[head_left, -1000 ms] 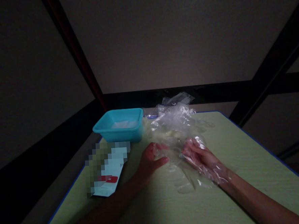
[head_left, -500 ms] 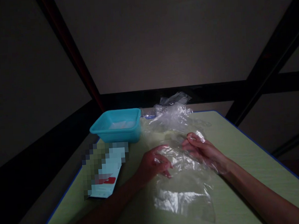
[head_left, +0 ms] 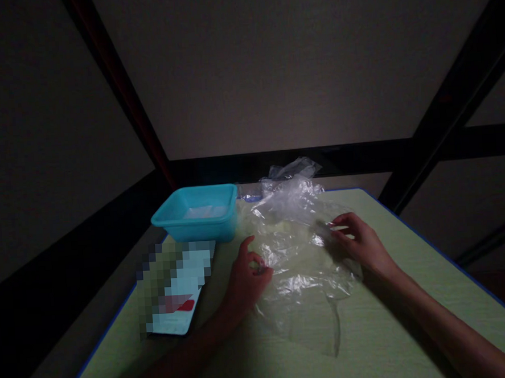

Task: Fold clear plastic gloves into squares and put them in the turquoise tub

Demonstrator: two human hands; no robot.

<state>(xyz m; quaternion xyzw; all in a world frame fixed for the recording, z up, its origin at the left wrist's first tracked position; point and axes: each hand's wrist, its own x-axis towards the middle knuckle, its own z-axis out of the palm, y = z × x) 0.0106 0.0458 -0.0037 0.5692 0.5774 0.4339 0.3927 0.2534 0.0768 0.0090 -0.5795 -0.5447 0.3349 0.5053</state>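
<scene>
A thin clear plastic bag lies crumpled and spread out between my hands on the table. At its left side my left hand pinches the film between thumb and middle fingers, with the index finger raised apart. On the other side, my right hand has thumb and fingertips drawn together at the bag's right edge; the film between them is hard to make out. Behind the bag rises a bunched heap of clear plastic, which seems to overlap it.
A turquoise basin with something whitish inside stands at the back left. Nearer to me lies a flat phone-like device, partly pixelated, left of my left forearm. The pale green table has a blue edge; a wall stands behind it.
My right hand has come out from behind the film and moved right. My left hand has shifted slightly left, its fingers closing on the bag. The bag's near end has drawn back from me.
</scene>
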